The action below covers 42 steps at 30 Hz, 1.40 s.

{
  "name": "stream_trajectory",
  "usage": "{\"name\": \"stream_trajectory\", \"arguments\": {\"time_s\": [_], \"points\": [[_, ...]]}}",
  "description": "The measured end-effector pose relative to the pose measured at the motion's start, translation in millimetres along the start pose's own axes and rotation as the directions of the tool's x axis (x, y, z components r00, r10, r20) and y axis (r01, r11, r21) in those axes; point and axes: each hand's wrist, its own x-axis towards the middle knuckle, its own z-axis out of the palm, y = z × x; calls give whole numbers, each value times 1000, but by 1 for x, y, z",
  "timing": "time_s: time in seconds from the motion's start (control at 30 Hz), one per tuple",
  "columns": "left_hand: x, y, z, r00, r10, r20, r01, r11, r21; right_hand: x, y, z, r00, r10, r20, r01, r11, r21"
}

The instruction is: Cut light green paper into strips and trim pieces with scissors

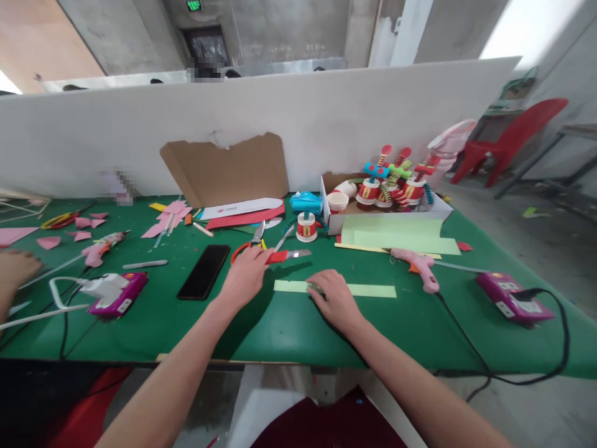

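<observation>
My left hand [248, 274] is closed around a red utility knife [278, 256], its blade out and pointing right. The knife casts a shadow on the green table, so it is held a little above it. Scissors with orange handles [256, 236] lie just beyond that hand, partly hidden by it. My right hand [336, 300] rests over a pale green paper strip [373, 290] lying flat, thumb and fingers apart and touching it. A small red-and-white paper cup figure [306, 228] with coiled green arms stands past the hands.
A black phone [204, 272] lies at left. Pink glue guns [422, 264] [99, 251] and purple power strips [513, 302] [122, 298] sit on both sides. A box [392, 223] of cup figures stands behind green paper [396, 233]. Another person's hand [18, 270] shows at far left.
</observation>
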Motion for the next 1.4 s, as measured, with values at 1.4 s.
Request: {"name": "stream_trajectory", "arguments": {"time_s": [1.4], "points": [[-90, -30, -6, 991, 45, 122, -38, 998, -54, 4, -3, 1, 955, -128, 268, 152, 986, -70]]}}
